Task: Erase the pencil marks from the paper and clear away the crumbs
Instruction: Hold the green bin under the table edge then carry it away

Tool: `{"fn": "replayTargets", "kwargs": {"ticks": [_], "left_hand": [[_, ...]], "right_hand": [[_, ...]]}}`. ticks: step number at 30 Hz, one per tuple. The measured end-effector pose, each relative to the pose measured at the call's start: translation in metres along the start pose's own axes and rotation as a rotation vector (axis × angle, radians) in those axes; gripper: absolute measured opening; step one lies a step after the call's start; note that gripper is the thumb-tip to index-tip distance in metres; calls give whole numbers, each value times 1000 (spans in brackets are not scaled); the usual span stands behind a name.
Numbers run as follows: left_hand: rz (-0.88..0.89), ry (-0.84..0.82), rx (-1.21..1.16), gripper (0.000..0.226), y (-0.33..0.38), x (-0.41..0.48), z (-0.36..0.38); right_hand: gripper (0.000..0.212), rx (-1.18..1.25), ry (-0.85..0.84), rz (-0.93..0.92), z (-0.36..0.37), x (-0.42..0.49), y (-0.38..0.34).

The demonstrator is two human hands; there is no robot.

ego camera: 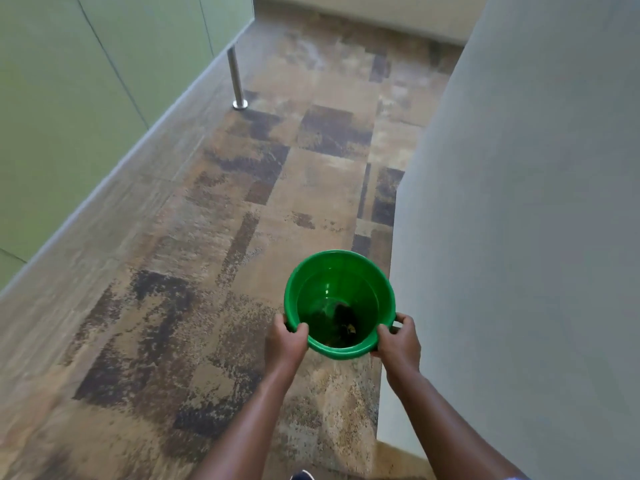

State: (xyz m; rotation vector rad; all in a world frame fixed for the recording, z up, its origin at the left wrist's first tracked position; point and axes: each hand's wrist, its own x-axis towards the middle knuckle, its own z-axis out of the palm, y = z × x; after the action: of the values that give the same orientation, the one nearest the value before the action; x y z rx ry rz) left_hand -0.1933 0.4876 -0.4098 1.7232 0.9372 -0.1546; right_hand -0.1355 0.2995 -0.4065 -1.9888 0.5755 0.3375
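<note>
Above the patchy floor (207,271), one green bucket (386,306) stood mouth-up; left hand (286,341) and right hand (398,342) gripped its rim.

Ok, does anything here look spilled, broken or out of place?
Nothing stands out. The left hand and right hand grip the green bucket by its rim, roughly upright, with dark scraps lying in its bottom. The floor is mottled and blurred, so small crumbs on it could not be told.

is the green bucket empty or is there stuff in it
Not empty: a dark clump lies at the bottom of the green bucket; what it is cannot be told.
</note>
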Motion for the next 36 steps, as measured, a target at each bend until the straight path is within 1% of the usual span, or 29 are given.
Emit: {"fn": "replayTargets", "kwargs": {"ticks": [5,9,11,14,18,19,20,22,24,26,30,36], "left_hand": [[-18,-22,-95,22,72,-53,-40],[-53,-141,-191,33,119,-95,-65],[-58,-185,-257,28,137,-118,-77],[11,-249,-334,13,165,-153,-89],[89,-254,-363,14,195,-195,-98],[102,-250,-378,18,201,-203,-98],[108,-244,-380,22,207,-210,-97],[129,-242,-395,24,217,-223,-94],[123,-244,-433,24,226,-236,-87],[127,-252,-456,25,235,-248,-82],[142,-261,-442,25,247,-267,-71],[145,-303,-444,24,262,-295,-53]], "right_hand": [[30,85,9,-85,-44,-55,-68],[29,128,14,-142,-81,-95,-112],[27,148,32,-163,-101,-117,-129],[24,191,53,-196,-128,-145,-150],[26,202,56,-239,-161,-179,-170],[30,173,48,-257,-169,-188,-175],[43,124,45,-285,-179,-196,-181],[76,-38,51,-350,-194,-215,-193],[91,-172,52,-451,-214,-236,-204],[97,-233,19,-534,-231,-254,-213],[98,-282,-43,-651,-262,-272,-226],[99,-299,-70,-760,-312,-257,-234]]}}
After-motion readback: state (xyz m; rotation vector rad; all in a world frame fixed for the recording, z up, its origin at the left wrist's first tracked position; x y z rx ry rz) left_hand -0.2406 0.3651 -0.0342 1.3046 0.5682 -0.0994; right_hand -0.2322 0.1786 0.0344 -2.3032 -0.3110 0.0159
